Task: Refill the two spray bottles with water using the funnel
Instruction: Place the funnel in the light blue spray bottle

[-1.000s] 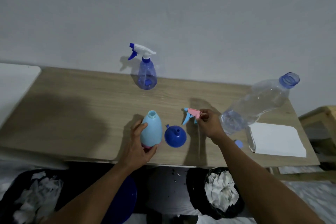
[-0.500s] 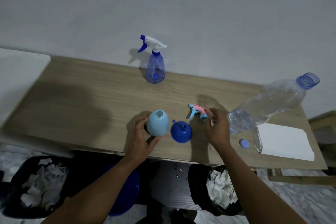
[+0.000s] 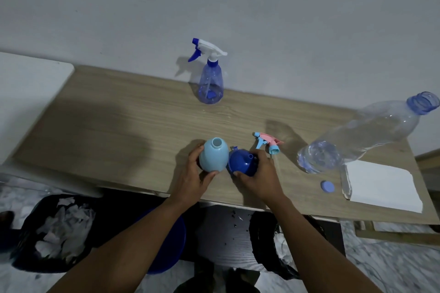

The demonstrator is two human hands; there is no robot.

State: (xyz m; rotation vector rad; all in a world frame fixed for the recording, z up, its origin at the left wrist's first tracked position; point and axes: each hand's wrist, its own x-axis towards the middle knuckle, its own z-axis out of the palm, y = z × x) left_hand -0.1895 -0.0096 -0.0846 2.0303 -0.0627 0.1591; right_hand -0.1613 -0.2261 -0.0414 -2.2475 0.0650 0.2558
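My left hand point(image 3: 195, 177) is curled around the opaque pale-blue egg-shaped plastic spray bottle point(image 3: 212, 156), which stands upright near the front edge of the wood-grain counter point(image 3: 119, 131); its round neck is open, with no sprayer on it. My right hand point(image 3: 260, 173) is closed over the dark-blue plastic funnel point(image 3: 241, 162), fingers across its right side and thumb under its front rim. The funnel sits mouth-down with its short spout pointing up, touching the pale bottle's right flank.

Just beyond my right hand lies the pink-and-light-blue trigger sprayer head point(image 3: 267, 143) on its side, nozzle pointing left.

The translucent blue plastic spray bottle point(image 3: 210, 85), with a white-and-blue trigger head screwed on, stands upright at the back of the counter close to the grey wall point(image 3: 214, 7). Through its walls I can see the dip tube and a darker blue patch at the bottom.

To the right stands the large clear plastic water bottle point(image 3: 357, 135) with a bluish open neck, and its small round blue cap point(image 3: 327, 187) lies flat on the counter in front of it, beside a white sheet of paper point(image 3: 383, 185).
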